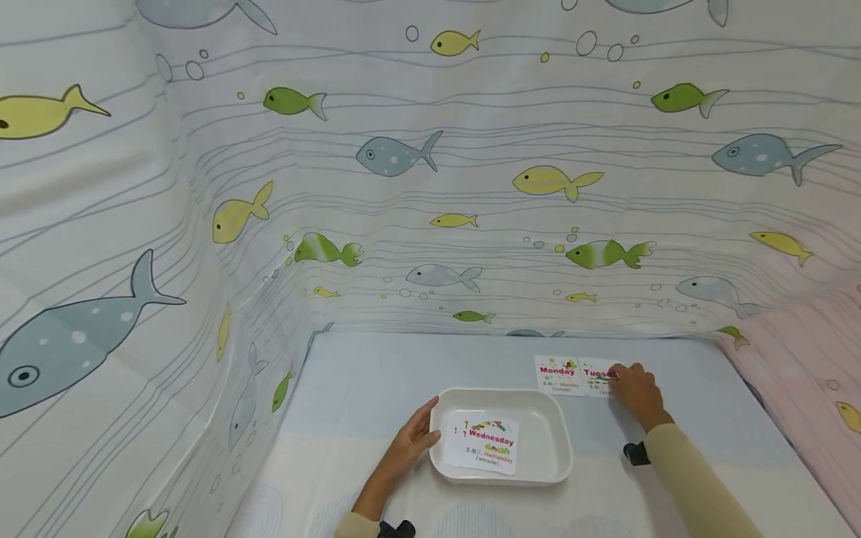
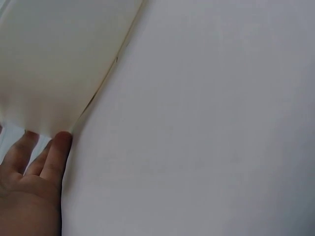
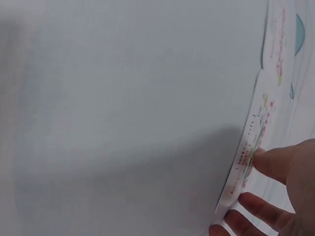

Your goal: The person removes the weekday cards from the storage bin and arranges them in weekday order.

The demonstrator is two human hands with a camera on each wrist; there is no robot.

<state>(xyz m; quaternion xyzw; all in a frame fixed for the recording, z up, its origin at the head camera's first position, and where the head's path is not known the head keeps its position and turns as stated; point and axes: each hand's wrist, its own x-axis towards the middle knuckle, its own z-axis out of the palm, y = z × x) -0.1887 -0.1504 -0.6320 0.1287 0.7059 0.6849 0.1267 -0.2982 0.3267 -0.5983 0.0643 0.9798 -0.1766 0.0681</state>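
A white tray (image 1: 548,437) stands on the table, and my left hand (image 1: 406,441) holds its left end. In the left wrist view, extended fingers (image 2: 56,155) meet the outside of the tray wall (image 2: 59,64). Inside the tray lies a small stack of cards with the Wednesday card (image 1: 491,444) on top. Farther back and to the right, the Monday card (image 1: 558,376) lies beside the Tuesday card (image 1: 595,371). My right hand (image 1: 639,392) holds the Tuesday card by its right end, thumb on its printed face and fingers at its edge, as the right wrist view shows.
The pale table cover (image 1: 403,359) runs back to a fish-printed cloth wall (image 1: 471,202). Another cloth wall (image 1: 195,336) stands at the left, and pinkish cloth (image 1: 800,351) slopes along the right side.
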